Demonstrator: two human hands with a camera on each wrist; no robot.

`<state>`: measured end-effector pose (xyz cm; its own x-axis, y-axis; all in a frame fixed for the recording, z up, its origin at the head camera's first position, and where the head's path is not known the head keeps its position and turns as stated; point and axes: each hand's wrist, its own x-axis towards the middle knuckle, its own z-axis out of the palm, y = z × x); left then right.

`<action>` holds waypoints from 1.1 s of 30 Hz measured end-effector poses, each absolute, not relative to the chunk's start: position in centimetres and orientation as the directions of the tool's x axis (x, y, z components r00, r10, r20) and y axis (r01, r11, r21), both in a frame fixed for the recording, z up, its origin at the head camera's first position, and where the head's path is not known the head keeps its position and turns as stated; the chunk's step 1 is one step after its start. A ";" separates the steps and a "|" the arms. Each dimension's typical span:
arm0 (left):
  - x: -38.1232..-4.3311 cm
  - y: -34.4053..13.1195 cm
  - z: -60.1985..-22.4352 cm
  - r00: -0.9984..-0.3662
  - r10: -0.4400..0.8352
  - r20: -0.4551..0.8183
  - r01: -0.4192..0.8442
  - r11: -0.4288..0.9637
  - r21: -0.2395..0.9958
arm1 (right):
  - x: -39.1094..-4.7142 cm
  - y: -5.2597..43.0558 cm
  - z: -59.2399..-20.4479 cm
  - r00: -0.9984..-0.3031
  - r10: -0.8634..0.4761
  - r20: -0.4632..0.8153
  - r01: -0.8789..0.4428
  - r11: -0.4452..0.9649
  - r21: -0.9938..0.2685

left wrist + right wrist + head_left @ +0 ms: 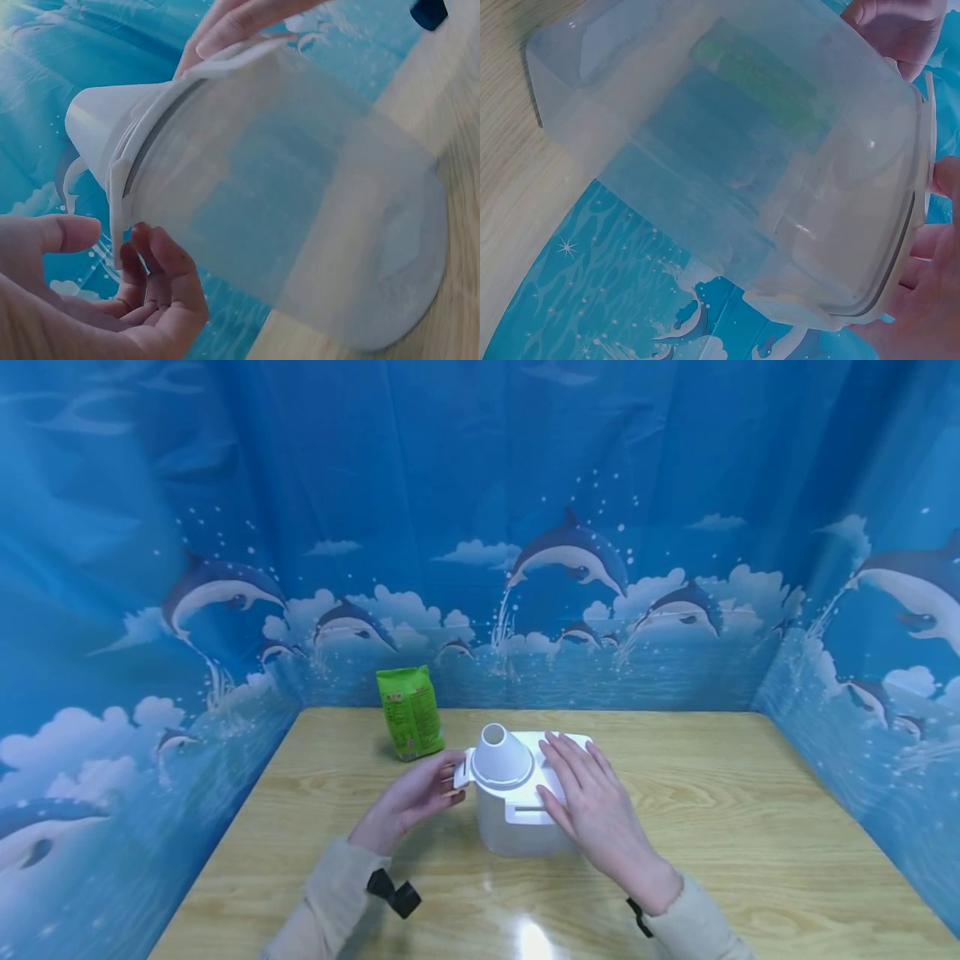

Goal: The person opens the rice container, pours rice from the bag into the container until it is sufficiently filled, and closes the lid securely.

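Note:
A translucent plastic storage container (pixel 517 838) stands on the table under a white lid (pixel 553 767) with a cone-shaped spout (pixel 501 755). My left hand (pixel 422 793) is at the lid's left side latch (pixel 462 770), which sticks outward. In the left wrist view its curled fingers (pixel 169 262) reach behind the latch, with the thumb on the other side. Fingers extended, my right hand (pixel 592 793) rests on the lid's right part. The front latch (pixel 528 812) also sticks out from the rim. Through the container wall, the right wrist view shows something green (pixel 761 82).
A green printed bag (pixel 411 713) stands behind and left of the container, near the table's back edge. The wooden table (pixel 720 793) is enclosed by a blue curtain (pixel 450 485) with dolphins at the back and sides.

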<state>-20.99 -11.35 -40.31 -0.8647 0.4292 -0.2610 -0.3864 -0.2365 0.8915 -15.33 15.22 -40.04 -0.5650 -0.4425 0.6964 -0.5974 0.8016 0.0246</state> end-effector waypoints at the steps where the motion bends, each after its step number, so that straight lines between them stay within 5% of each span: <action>1: -21.0 -11.4 -40.3 -0.875 0.412 -0.256 -0.367 -0.215 0.905 | -15.3 15.2 -40.0 -0.565 -0.442 0.697 -0.597 0.802 0.024; 12: -20.1 -10.7 -39.0 -0.965 0.261 -0.033 0.024 0.214 0.977 | -15.4 15.2 -40.2 -0.565 -0.439 0.699 -0.596 0.803 0.021; 21: -18.2 -8.9 -38.4 -0.937 0.191 0.294 0.350 0.501 0.792 | -15.4 15.2 -40.1 -0.564 -0.435 0.701 -0.597 0.802 0.018; 33: -16.2 -5.9 -40.2 -0.902 0.160 0.401 0.355 0.805 0.476 | -15.3 15.2 -40.2 -0.574 -0.439 0.691 -0.591 0.806 0.021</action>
